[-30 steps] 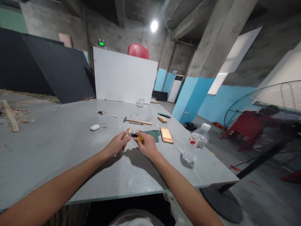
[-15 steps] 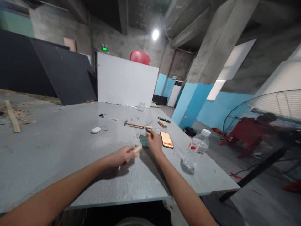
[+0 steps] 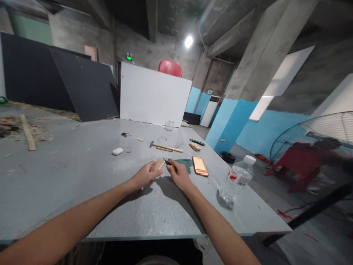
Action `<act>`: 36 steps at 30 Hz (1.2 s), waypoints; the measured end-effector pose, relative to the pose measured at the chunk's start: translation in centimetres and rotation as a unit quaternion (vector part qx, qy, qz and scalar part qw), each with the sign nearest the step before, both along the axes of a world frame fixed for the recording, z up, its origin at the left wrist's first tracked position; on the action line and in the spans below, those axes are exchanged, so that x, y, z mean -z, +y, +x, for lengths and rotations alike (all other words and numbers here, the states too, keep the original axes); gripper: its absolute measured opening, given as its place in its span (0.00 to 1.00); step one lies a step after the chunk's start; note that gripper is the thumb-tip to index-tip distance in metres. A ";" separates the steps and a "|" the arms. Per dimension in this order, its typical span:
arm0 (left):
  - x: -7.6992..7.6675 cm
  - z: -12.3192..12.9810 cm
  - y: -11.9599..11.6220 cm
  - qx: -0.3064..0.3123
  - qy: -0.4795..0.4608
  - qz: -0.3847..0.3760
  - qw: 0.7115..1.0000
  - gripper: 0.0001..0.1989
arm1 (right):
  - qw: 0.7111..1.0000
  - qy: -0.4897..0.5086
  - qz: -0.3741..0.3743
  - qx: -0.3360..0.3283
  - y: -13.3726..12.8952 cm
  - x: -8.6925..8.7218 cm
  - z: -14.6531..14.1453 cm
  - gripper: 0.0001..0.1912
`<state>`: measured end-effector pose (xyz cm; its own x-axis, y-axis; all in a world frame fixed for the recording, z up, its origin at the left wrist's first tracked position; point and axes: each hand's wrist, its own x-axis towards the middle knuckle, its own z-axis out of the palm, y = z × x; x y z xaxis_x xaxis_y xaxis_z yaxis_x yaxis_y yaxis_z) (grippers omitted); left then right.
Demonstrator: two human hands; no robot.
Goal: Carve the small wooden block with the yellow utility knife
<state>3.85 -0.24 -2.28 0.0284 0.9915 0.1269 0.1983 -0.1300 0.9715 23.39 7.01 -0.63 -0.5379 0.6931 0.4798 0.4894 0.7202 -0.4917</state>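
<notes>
My left hand (image 3: 145,176) grasps a pale, flat wooden block (image 3: 157,166) over the grey tabletop (image 3: 110,206), left of the dark green cloth (image 3: 187,165). I judge the block light, stiff and dry, its edges liable to splinter; the broad sides offer the sound hold. My right hand (image 3: 180,176) is wrapped round a small yellow-and-black tool (image 3: 173,168), presumably rigid and best gripped by its handle, its tip close to the block

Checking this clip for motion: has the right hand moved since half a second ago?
Yes. The right hand has moved leftward and nearer the person, judged against the dark-edged phone with an orange screen.
</notes>
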 end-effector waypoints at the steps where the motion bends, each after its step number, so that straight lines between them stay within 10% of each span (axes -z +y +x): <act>1: -0.1 0.1 0.0 -0.001 -0.004 -0.004 1.000 0.25 | 1.000 0.000 0.000 -0.007 -0.2 -0.1 0.0 0.20; 36: 0.2 0.0 0.0 -0.010 -0.018 0.041 0.999 0.19 | 0.993 -0.037 -0.014 -0.114 -1.6 -0.7 -0.2 0.20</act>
<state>3.88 -0.27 -2.44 0.0017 0.9783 0.2073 0.1672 -0.2047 0.9644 23.22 5.46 0.06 -0.7152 0.5619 0.4157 0.3510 0.8030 -0.4816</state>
